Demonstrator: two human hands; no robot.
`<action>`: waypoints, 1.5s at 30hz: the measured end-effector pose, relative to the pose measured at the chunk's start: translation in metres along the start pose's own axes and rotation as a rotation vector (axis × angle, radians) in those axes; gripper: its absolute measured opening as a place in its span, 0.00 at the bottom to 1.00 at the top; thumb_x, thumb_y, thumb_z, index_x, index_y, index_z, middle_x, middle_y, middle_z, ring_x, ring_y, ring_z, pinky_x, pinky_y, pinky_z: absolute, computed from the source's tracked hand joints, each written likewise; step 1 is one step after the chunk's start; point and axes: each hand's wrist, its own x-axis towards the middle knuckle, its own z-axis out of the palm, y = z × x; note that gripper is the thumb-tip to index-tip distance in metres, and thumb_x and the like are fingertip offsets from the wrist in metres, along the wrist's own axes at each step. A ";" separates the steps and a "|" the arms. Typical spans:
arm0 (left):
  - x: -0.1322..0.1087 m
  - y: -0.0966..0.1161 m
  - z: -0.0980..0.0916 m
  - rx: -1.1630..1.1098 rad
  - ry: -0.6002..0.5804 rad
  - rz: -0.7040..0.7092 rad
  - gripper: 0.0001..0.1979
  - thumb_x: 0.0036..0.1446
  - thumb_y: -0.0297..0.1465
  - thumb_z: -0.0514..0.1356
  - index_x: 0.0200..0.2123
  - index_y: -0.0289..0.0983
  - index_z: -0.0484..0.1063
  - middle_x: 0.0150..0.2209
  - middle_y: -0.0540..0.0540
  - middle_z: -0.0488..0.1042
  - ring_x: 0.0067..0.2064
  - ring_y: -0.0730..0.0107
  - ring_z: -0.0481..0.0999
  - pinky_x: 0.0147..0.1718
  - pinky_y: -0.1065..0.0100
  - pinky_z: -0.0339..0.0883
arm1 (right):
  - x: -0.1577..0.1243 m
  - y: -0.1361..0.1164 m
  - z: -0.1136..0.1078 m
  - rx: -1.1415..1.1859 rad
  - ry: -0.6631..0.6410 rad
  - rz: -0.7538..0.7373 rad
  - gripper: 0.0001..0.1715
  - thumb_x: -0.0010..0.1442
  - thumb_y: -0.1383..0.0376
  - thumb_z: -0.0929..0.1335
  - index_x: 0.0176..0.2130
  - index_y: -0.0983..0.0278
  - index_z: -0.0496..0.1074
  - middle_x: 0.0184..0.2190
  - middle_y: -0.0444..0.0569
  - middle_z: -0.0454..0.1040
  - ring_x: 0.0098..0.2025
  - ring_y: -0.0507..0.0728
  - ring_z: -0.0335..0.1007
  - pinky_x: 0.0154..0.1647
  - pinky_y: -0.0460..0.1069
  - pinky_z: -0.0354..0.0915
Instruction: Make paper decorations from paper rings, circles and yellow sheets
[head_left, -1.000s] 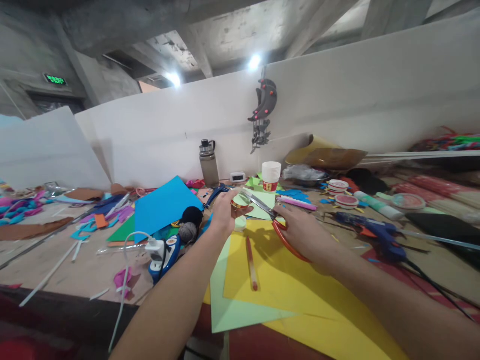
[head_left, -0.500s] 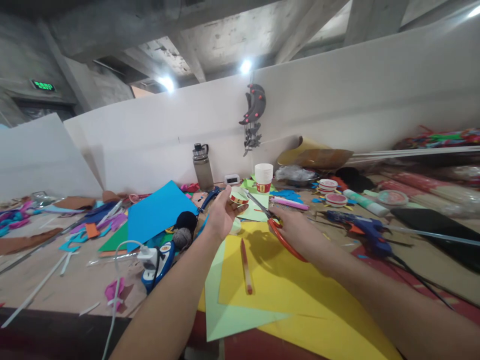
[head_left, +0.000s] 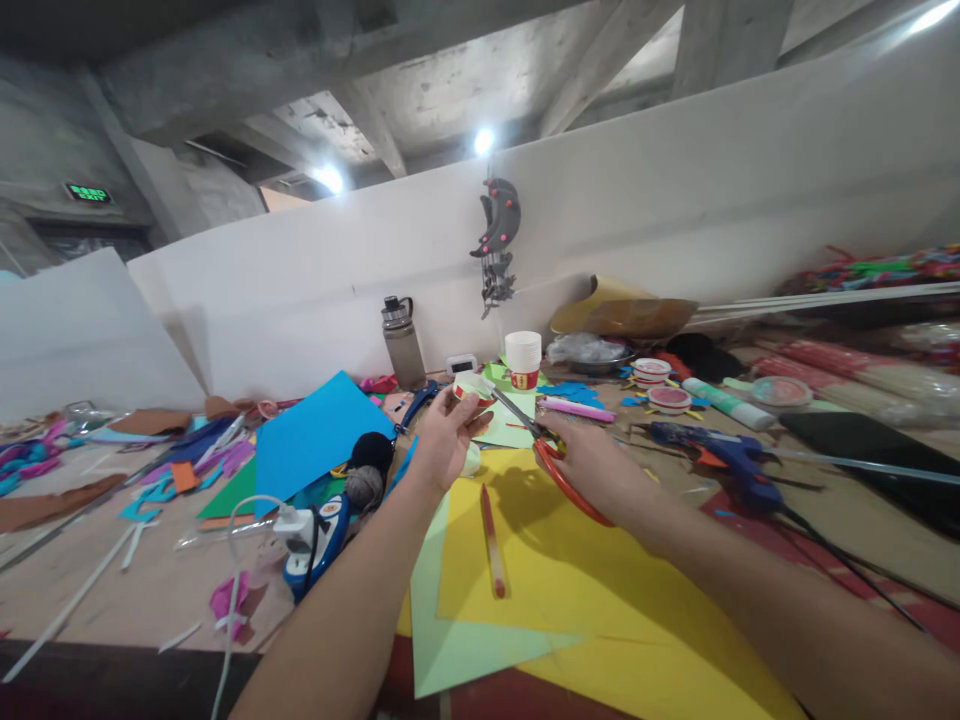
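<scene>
My left hand (head_left: 444,440) is raised over the table, fingers closed on a small paper cup (head_left: 470,387) with a white body and a red and gold band. My right hand (head_left: 589,462) grips red-handled scissors (head_left: 541,446); the metal blades point up and left, and their tip touches the cup's rim. Below both hands lie a large yellow sheet (head_left: 600,590) and a pale green sheet (head_left: 457,630). A red pencil (head_left: 491,540) rests on the yellow sheet.
A stack of paper cups (head_left: 523,359) and a grey water bottle (head_left: 401,342) stand at the back by the white partition. A blue glue gun (head_left: 720,460) lies right. Blue paper (head_left: 315,430), yarn balls (head_left: 367,470), a charger (head_left: 300,520) and scraps litter the left.
My left hand turned and lifted the small cup slightly, and the scissors' tip stayed at its rim. The camera tilted a little, shifting the whole scene.
</scene>
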 end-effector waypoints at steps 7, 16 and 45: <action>-0.005 0.009 0.001 -0.034 -0.045 0.010 0.13 0.48 0.31 0.69 0.35 0.37 0.69 0.33 0.50 0.74 0.40 0.67 0.77 0.43 0.61 0.70 | -0.002 0.002 0.000 0.006 0.019 0.032 0.21 0.63 0.61 0.62 0.54 0.62 0.65 0.51 0.58 0.72 0.51 0.62 0.69 0.45 0.51 0.63; -0.007 0.007 0.005 0.012 -0.060 0.040 0.19 0.44 0.29 0.71 0.40 0.39 0.71 0.36 0.51 0.72 0.38 0.71 0.75 0.43 0.61 0.71 | -0.003 0.003 0.003 -0.040 0.037 0.014 0.22 0.63 0.62 0.62 0.56 0.61 0.65 0.50 0.58 0.70 0.49 0.62 0.69 0.44 0.51 0.61; -0.009 0.010 0.005 0.020 -0.114 0.013 0.17 0.45 0.32 0.71 0.39 0.39 0.72 0.37 0.49 0.75 0.39 0.68 0.77 0.41 0.63 0.72 | -0.005 -0.010 -0.013 -0.180 0.003 0.013 0.21 0.63 0.64 0.62 0.54 0.63 0.67 0.47 0.60 0.74 0.45 0.64 0.72 0.39 0.52 0.61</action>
